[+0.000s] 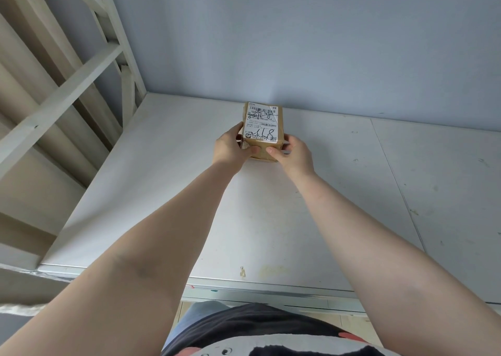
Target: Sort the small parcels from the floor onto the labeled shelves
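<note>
Currently both hands clasp the small parcel (pixel 262 130) deep on the pale shelf (pixel 176 192), close to the back wall (pixel 298 43). Left hand (pixel 230 149) and right hand (pixel 294 153) wrap its near corners, fingers closed on cardboard. Advice: keep the label up, set it flat and square, then release both sides together.

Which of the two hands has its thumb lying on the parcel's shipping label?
The right hand: its thumb reaches the label's corner on the parcel. The left hand grips bare cardboard.
</note>
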